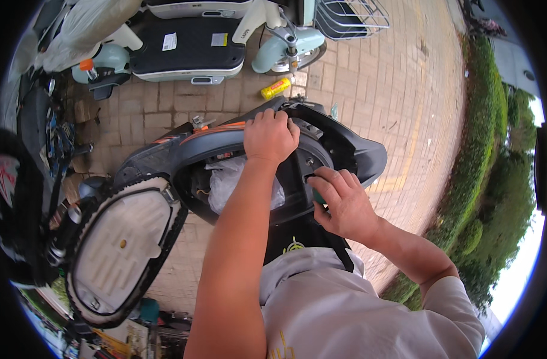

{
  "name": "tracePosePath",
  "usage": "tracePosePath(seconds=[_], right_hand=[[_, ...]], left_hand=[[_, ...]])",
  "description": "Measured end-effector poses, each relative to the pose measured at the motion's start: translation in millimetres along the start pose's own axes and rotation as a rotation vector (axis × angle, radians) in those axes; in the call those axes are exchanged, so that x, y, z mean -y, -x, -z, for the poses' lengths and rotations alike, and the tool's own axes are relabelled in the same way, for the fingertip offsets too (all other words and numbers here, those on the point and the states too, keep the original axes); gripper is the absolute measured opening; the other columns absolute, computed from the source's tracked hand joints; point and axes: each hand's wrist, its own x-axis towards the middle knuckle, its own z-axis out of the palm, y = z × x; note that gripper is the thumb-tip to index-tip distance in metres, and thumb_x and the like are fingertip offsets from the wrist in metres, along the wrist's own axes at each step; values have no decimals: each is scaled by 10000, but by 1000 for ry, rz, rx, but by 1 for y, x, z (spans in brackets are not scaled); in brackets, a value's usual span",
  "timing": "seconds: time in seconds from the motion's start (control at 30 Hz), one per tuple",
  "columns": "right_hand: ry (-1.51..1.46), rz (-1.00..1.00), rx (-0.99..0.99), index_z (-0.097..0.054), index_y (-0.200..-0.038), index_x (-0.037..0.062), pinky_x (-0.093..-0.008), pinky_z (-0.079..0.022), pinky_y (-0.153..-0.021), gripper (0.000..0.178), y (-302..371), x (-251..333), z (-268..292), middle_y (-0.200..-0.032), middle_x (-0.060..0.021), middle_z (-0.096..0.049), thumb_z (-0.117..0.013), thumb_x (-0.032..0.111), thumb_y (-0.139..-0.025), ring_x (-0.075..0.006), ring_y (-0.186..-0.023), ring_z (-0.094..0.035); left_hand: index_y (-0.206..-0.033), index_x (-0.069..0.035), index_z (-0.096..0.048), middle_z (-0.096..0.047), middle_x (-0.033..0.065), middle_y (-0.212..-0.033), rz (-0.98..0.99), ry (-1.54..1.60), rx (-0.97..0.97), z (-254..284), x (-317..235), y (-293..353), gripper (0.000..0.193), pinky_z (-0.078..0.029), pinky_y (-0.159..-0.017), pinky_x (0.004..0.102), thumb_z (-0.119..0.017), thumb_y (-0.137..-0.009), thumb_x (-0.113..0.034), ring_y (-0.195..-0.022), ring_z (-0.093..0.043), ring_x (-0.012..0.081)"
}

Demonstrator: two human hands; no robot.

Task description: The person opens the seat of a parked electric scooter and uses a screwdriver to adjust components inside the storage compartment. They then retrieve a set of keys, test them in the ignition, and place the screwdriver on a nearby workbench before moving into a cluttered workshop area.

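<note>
My right hand [340,203] pinched a small green-handled tool [317,195] against the black plastic scooter body panel [321,140]. At eleven o'clock from it, my left hand [270,136] curled tightly over that panel's upper edge. A yellow can [275,88] lay at twelve o'clock on the brick paving [393,90].

1. Two small rectangular labels, one white [170,41] and one pale yellow [219,39], on the parked scooter's black footboard [190,51].
2. Yellow cylindrical can [276,88] with red band lying on the paving, beside the front wheel.
3. Clear plastic bag [228,179] inside the open scooter compartment.
</note>
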Motion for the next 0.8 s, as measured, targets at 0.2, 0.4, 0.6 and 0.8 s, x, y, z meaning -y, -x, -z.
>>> tracePosePath(seconds=[0.2,0.4,0.6,0.8], right_hand=[[-32,-170,44,-573,-1173,100,-411,-428,-877,465,0,11,3,-1230,-127,-488,-674,88,-719,-306,-979,-509],[88,-151,63,-600,-1163,117,-390,-413,-900,449,5,9,8,-1213,-128,-474,-667,122,-720,-300,-1056,-469],[5,-394,211,-554,-1188,59,-404,-487,-839,495,-6,21,11,-1111,-145,-506,-711,173,-732,-325,-993,-564],[115,-92,-204,-535,-1132,34,-390,-522,-556,476,-14,19,7,-878,-117,-577,-701,332,-801,-315,-594,-619]], left_hand=[[-739,-91,-564,-603,91,-748,118,58,1,0,-1,-3,126,-473,-652,449,-593,-780,-206,-725,-612,315],[-978,-110,-584,-626,56,-904,137,-57,-49,-5,-4,-9,214,-442,-773,438,-573,-782,-195,-909,-597,289],[-1023,-108,-615,-639,62,-918,89,-61,-18,-6,-2,-10,266,-446,-794,436,-563,-776,-194,-920,-599,283],[-963,-107,-622,-640,55,-864,116,-60,-41,-8,-1,-8,231,-457,-767,438,-555,-767,-209,-877,-602,272]])
